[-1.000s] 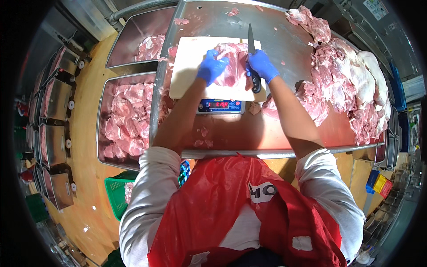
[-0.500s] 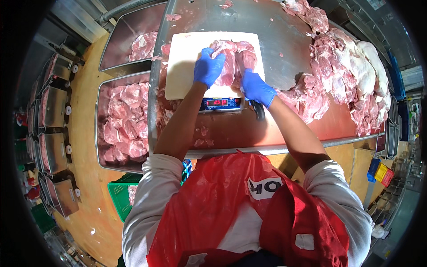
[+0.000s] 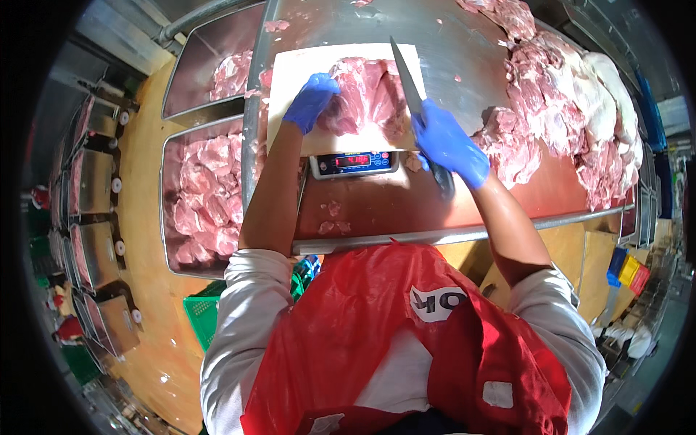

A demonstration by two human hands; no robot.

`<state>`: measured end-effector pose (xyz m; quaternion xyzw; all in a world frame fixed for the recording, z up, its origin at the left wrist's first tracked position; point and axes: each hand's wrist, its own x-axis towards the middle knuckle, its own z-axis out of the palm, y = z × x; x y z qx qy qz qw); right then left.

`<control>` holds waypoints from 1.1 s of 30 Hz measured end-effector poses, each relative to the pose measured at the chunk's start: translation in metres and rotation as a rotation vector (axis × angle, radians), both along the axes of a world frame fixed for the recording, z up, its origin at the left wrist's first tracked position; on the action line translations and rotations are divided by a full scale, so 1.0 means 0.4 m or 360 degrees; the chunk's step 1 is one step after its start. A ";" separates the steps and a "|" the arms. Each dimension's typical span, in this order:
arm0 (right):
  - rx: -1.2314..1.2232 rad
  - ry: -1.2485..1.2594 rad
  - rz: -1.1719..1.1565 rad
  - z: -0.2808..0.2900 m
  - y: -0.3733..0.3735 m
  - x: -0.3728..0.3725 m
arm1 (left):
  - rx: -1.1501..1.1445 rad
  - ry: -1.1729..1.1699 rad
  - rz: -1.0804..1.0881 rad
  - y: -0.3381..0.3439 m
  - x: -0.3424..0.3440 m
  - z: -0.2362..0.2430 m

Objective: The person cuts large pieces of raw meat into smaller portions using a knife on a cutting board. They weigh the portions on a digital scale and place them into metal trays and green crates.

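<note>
A piece of raw pink meat (image 3: 365,98) lies spread on a white cutting board (image 3: 290,69). Beneath the board's near edge shows a digital scale (image 3: 355,164) with a lit red display. My left hand (image 3: 312,101), in a blue glove, is at the meat's left edge, its fingers reaching toward it and holding nothing. In my gloved right hand (image 3: 448,141) is a knife (image 3: 407,76), gripped by its dark handle. The blade points away from me, over the board's right side beside the meat.
A large heap of raw meat (image 3: 551,109) covers the right of the metal table (image 3: 377,214). Left of the table stand a metal bin full of meat pieces (image 3: 206,196) and another metal bin (image 3: 217,54) with fewer. A green crate (image 3: 203,315) sits on the floor.
My left hand has let go of the meat and moved left. The meat now lies spread wider. The knife blade has swung up into view as my right hand moved right.
</note>
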<state>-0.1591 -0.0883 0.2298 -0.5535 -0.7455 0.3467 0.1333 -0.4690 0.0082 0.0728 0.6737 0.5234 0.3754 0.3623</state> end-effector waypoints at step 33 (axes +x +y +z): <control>-0.0486 0.1354 -0.0471 -0.191 0.321 0.037 | -0.0610 -0.0158 0.0293 -0.038 0.093 0.189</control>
